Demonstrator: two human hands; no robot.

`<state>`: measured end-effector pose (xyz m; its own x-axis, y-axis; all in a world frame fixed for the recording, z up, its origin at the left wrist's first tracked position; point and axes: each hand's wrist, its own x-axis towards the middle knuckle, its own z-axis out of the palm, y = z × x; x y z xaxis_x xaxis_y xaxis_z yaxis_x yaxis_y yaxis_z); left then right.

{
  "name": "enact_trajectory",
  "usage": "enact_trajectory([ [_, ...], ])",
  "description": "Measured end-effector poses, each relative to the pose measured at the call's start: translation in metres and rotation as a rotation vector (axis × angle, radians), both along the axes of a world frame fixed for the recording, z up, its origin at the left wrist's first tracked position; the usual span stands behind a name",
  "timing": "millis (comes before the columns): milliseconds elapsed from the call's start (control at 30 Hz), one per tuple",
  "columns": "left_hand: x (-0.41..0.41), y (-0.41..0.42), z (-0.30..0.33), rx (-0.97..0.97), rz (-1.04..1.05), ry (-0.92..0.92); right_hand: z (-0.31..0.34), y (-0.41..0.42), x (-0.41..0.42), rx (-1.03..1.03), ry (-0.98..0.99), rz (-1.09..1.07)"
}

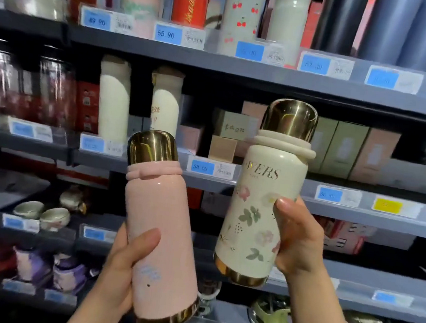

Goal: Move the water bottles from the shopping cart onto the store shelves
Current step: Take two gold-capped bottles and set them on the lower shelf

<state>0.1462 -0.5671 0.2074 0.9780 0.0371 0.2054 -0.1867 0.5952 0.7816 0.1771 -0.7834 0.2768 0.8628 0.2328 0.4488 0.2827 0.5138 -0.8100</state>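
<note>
Left hand [125, 271] grips pink bottle [157, 234], right hand [296, 240] grips floral bottle [255, 219] before the shelf edge [256, 190]; crowded stock risks toppling.

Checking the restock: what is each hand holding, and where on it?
Left hand grips the pink bottle round its lower body; right hand grips the floral cream bottle round its mid-body.

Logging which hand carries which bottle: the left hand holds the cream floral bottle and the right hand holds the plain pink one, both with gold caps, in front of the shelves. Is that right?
Not quite: the hands are swapped. The head view shows the left hand holding the plain pink bottle and the right hand holding the cream floral bottle. Both do have gold caps and are held up in front of the shelves.
</note>
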Motion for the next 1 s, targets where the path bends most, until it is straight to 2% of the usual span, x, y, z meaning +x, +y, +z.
enact_trajectory([
  [67,0.022,0.011,0.004,0.018,-0.009,-0.025,0.008,0.012,0.018,0.055,-0.022,0.012],
  [200,0.064,0.031,0.016,0.064,-0.018,-0.076,0.023,0.043,0.055,0.176,-0.100,-0.103],
  [400,0.094,0.049,0.027,0.100,0.032,-0.129,0.036,0.078,0.099,0.400,-0.094,-0.430],
  [533,0.096,0.057,0.033,0.136,0.076,-0.140,0.043,0.079,0.124,0.383,-0.054,-0.628],
  [600,0.095,0.059,0.035,0.152,0.091,-0.155,0.043,0.076,0.138,0.205,-0.033,-0.785],
  [667,0.094,0.060,0.038,0.165,0.111,-0.165,0.042,0.071,0.152,-0.089,-0.061,-0.944],
  [767,0.096,0.061,0.041,0.177,0.138,-0.168,0.048,0.053,0.172,-0.395,-0.471,-1.172],
  [833,0.098,0.061,0.042,0.186,0.150,-0.169,0.054,0.041,0.176,-0.613,-0.589,-1.188],
  [1000,0.109,0.058,0.042,0.184,0.164,-0.168,0.059,0.032,0.188,-1.109,-0.595,-1.258],
])
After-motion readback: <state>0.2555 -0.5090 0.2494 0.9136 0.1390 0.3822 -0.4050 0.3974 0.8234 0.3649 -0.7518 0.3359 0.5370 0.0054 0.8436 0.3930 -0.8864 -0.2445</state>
